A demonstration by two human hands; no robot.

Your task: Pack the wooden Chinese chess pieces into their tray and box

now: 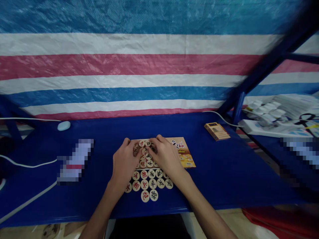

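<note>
My left hand point(126, 160) and my right hand point(164, 153) face each other over a printed chess box or sheet point(187, 160). Between them sits a close group of round Chinese chess pieces point(143, 164) with red and black characters. Both hands curl inward, fingers and thumbs against pieces at the group's far end; which pieces each one touches is partly hidden. Nearer to me, more pieces point(152, 183) lie flat in rows on the blue table, characters up. A red-marked piece point(145, 196) and a black-marked piece point(154, 195) form the nearest row.
A phone-like device point(76, 161) with a white cable lies left on the blue table point(104, 127). Behind it is a pale rounded gadget point(64, 125). A small tan box point(217, 131) stands to the right. Further right, a power strip point(271, 128) holds white plugs. Striped sheeting hangs behind.
</note>
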